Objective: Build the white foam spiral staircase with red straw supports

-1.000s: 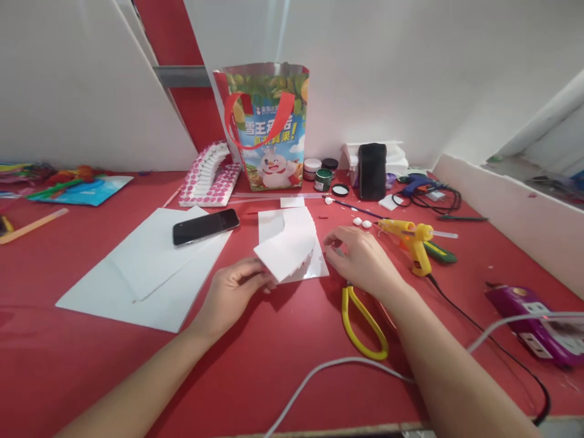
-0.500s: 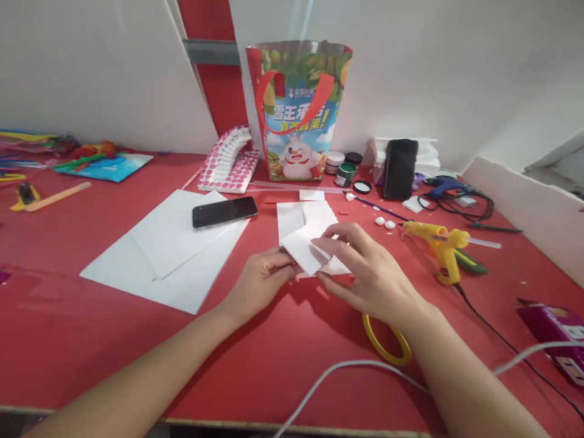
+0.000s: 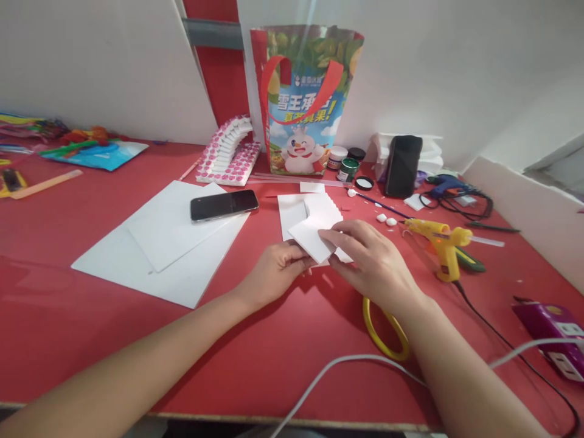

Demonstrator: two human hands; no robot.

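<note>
A small stack of white foam pieces [image 3: 319, 228] with a stepped edge is lifted off a white sheet [image 3: 291, 214] on the red table [image 3: 274, 340]. My left hand [image 3: 276, 272] pinches the stack's near left corner from below. My right hand [image 3: 371, 263] has its fingers curled over the stack's right side, thumb and fingers pressed on it. Yellow scissor handles [image 3: 382, 333] lie partly hidden under my right wrist.
A black phone [image 3: 223, 204] rests on large white sheets [image 3: 155, 249] to the left. A yellow glue gun [image 3: 440, 243] stands to the right, with cables and a purple power strip [image 3: 554, 331]. A printed bag [image 3: 305, 100], paint jars [image 3: 345, 163] and a pink-dotted foam block [image 3: 228, 155] line the back.
My right hand came from the table beside the stack onto its right side and now grips it. The view shifted left and slightly up. My left hand kept its pinch.
</note>
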